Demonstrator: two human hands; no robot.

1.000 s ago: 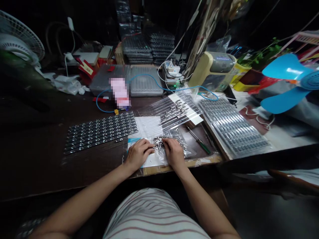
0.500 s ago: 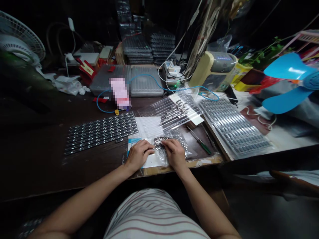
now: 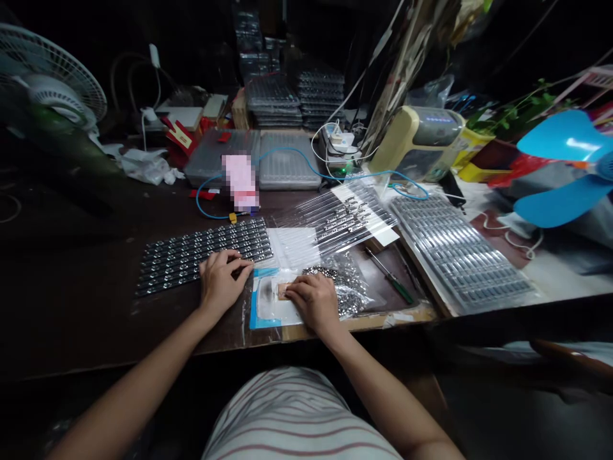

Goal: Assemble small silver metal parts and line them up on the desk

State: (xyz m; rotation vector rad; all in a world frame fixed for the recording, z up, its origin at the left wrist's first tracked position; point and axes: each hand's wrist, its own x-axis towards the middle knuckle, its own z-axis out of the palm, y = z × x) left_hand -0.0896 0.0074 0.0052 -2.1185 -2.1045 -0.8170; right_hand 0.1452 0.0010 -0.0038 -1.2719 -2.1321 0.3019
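Note:
My left hand (image 3: 221,281) is at the front right corner of the array of black strips with shiny metal pieces (image 3: 179,252). Its thumb and index finger curl together, and whatever lies between them is hidden. My right hand (image 3: 313,300) pinches over a small brown block (image 3: 282,292) on a white sheet edged with blue tape (image 3: 253,313). I cannot make out what its fingertips hold. Just beyond and right of this hand, an open clear bag of small metal parts (image 3: 352,291) spreads over the table.
Clear ribbed trays (image 3: 349,220) lie behind the bag, one partly filled. A green-handled screwdriver (image 3: 400,287) rests to the right. Another loaded tray (image 3: 462,252), a blue-bladed fan (image 3: 560,166) and a blue cable (image 3: 292,151) surround the work area.
My left hand has moved left from the white sheet to the black strips. My right hand has left the metal parts and come leftward to the small brown block.

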